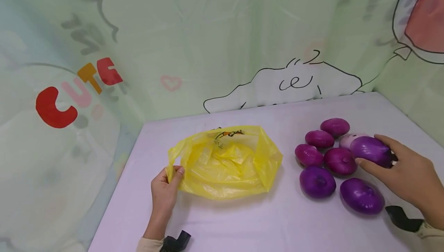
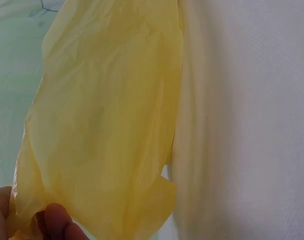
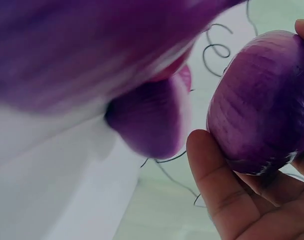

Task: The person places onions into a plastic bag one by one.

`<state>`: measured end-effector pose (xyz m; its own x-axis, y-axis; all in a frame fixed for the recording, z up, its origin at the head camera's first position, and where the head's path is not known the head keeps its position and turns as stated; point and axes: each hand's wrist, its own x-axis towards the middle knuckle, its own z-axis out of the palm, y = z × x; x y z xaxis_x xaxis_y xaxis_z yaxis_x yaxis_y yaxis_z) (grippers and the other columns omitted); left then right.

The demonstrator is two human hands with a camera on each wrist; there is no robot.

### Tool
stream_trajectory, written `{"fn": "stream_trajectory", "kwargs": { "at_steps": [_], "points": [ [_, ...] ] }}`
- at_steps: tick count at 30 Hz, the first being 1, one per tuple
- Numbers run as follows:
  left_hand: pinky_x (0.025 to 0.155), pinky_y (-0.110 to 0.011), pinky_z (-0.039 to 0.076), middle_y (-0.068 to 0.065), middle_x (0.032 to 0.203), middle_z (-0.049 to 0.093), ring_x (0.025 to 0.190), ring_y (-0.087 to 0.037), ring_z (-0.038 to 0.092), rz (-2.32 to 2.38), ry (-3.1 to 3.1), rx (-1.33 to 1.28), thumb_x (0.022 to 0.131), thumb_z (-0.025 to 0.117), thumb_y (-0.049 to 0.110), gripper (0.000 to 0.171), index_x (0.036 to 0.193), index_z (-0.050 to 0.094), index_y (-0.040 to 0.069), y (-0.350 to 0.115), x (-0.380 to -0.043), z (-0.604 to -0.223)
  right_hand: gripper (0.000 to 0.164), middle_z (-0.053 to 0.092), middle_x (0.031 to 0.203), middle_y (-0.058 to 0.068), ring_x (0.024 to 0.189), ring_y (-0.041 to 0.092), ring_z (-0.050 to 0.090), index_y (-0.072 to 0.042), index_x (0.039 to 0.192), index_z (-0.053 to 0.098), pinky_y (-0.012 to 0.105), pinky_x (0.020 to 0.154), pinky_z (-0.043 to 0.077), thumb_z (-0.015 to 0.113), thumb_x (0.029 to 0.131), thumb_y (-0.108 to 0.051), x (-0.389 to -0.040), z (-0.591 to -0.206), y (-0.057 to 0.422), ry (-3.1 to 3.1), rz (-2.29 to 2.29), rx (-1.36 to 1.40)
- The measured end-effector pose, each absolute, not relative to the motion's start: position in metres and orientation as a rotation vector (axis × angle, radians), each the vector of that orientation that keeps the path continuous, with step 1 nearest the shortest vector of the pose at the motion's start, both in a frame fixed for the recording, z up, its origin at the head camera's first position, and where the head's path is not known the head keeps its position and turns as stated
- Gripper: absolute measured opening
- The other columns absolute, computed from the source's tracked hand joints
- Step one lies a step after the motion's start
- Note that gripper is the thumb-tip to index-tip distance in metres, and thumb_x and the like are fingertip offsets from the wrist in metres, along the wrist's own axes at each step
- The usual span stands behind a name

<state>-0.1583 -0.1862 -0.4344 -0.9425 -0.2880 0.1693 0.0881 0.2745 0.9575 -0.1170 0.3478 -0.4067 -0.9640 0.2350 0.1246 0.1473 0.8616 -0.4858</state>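
Observation:
My left hand pinches the left rim of a yellow plastic bag, whose wide mouth gapes toward me. In the left wrist view, fingertips show at the lower edge of the bag. On the right, my right hand grips a glossy purple onion between thumb and fingers. The right wrist view shows this onion just off the fingers and palm side. Several magenta and purple onions, one a dark magenta onion, lie grouped left of that hand.
Nearest to me in the group are two larger purple onions, a left one and a right one. A pale pink onion is partly hidden behind the held one. Printed pale green cloth hangs behind the white table.

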Motion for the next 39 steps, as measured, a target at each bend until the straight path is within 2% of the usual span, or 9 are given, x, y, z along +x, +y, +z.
{"fn": "stream_trajectory", "kwargs": {
  "at_steps": [5, 10, 18, 26, 30, 32, 35, 37, 39],
  "points": [
    [0.056, -0.021, 0.047, -0.006, 0.08, 0.067, 0.065, -0.011, 0.057, -1.712, -2.248, 0.161, 0.098, 0.075, 0.016, 0.02, 0.105, 0.075, -0.002, -0.186, -0.158, -0.435, 0.096, 0.047, 0.13, 0.05, 0.106, 0.063, 0.05, 0.011, 0.154, 0.032, 0.073, 0.079, 0.051, 0.077, 0.093, -0.048, -0.118, -0.4, 0.337, -2.825, 0.775, -0.251],
    [0.057, -0.021, 0.047, -0.007, 0.08, 0.067, 0.066, -0.011, 0.057, -1.718, -2.244, 0.151, 0.098, 0.075, 0.016, 0.019, 0.105, 0.075, -0.002, -0.186, -0.157, -0.436, 0.091, 0.053, 0.126, 0.047, 0.102, 0.059, 0.055, 0.01, 0.152, 0.038, 0.063, 0.068, 0.055, 0.08, 0.091, -0.044, -0.121, -0.394, 0.328, -2.778, 0.808, -0.182],
    [0.059, -0.021, 0.049, -0.01, 0.084, 0.068, 0.068, -0.012, 0.058, -1.723, -2.246, 0.131, 0.098, 0.074, 0.016, 0.019, 0.106, 0.075, -0.002, -0.186, -0.157, -0.438, 0.091, 0.054, 0.128, 0.045, 0.104, 0.056, 0.057, 0.008, 0.153, 0.039, 0.05, 0.063, 0.055, 0.081, 0.09, -0.044, -0.127, -0.387, 0.315, -2.773, 0.851, -0.137],
    [0.059, -0.021, 0.048, -0.009, 0.084, 0.069, 0.068, -0.011, 0.058, -1.729, -2.246, 0.126, 0.098, 0.074, 0.014, 0.018, 0.105, 0.074, -0.003, -0.184, -0.156, -0.437, 0.087, 0.056, 0.132, 0.042, 0.104, 0.054, 0.06, 0.004, 0.152, 0.044, 0.01, 0.06, 0.038, 0.084, 0.089, -0.04, -0.129, -0.38, 0.307, -2.726, 0.924, -0.06],
    [0.059, -0.021, 0.049, -0.008, 0.084, 0.068, 0.068, -0.011, 0.057, -1.73, -2.25, 0.114, 0.098, 0.074, 0.014, 0.018, 0.105, 0.074, -0.003, -0.183, -0.155, -0.436, 0.087, 0.055, 0.133, 0.042, 0.104, 0.056, 0.06, 0.003, 0.153, 0.044, 0.018, 0.064, 0.047, 0.084, 0.088, -0.039, -0.131, -0.377, 0.298, -2.718, 0.933, -0.042],
    [0.059, -0.021, 0.049, -0.009, 0.084, 0.068, 0.069, -0.012, 0.058, -1.741, -2.245, 0.11, 0.098, 0.074, 0.013, 0.017, 0.103, 0.074, -0.003, -0.183, -0.155, -0.436, 0.088, 0.053, 0.135, 0.043, 0.105, 0.058, 0.06, 0.003, 0.154, 0.042, 0.038, 0.068, 0.058, 0.083, 0.089, -0.04, -0.132, -0.375, 0.293, -2.725, 0.943, -0.036],
    [0.06, -0.021, 0.048, -0.008, 0.083, 0.067, 0.069, -0.012, 0.058, -1.756, -2.239, 0.104, 0.097, 0.075, 0.013, 0.016, 0.102, 0.074, -0.003, -0.183, -0.156, -0.437, 0.089, 0.051, 0.137, 0.043, 0.107, 0.06, 0.06, 0.002, 0.156, 0.04, 0.065, 0.079, 0.055, 0.083, 0.09, -0.039, -0.133, -0.375, 0.285, -2.728, 0.961, -0.014],
    [0.059, -0.021, 0.048, -0.007, 0.082, 0.067, 0.069, -0.011, 0.058, -1.759, -2.241, 0.099, 0.097, 0.075, 0.012, 0.016, 0.103, 0.074, -0.003, -0.183, -0.156, -0.438, 0.089, 0.052, 0.137, 0.043, 0.108, 0.059, 0.059, 0.003, 0.156, 0.04, 0.072, 0.084, 0.05, 0.082, 0.09, -0.039, -0.135, -0.374, 0.28, -2.726, 0.958, 0.004],
    [0.059, -0.021, 0.048, -0.007, 0.083, 0.068, 0.069, -0.011, 0.058, -1.759, -2.242, 0.093, 0.097, 0.075, 0.013, 0.016, 0.103, 0.074, -0.002, -0.183, -0.156, -0.439, 0.088, 0.053, 0.135, 0.042, 0.108, 0.058, 0.06, 0.004, 0.154, 0.041, 0.072, 0.085, 0.05, 0.083, 0.09, -0.039, -0.136, -0.374, 0.276, -2.72, 0.952, 0.022]
  ]
}}
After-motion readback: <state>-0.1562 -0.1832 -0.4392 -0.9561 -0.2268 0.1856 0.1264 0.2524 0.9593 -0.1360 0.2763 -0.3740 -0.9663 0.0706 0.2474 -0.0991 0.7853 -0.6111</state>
